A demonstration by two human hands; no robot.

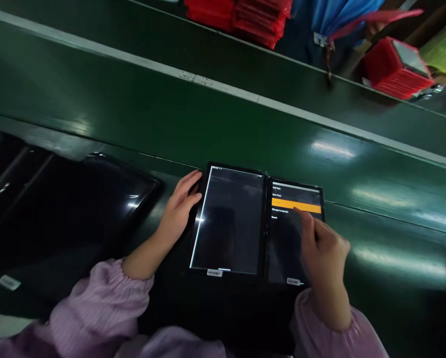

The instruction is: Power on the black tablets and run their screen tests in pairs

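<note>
Two dark tablets lie side by side on a green conveyor belt. The left tablet shows a dim grey screen. My left hand rests against its left edge, fingers curled on the frame. The right tablet shows a menu with one line lit orange. My right hand hovers over that screen with the index finger stretched out, its tip touching just below the orange line; the other fingers are folded in. Both arms wear pink sleeves.
A black glossy tray lies left of the tablets. A white stripe runs along the belt. Stacks of red cases and a red box sit across the belt, beside a person in blue.
</note>
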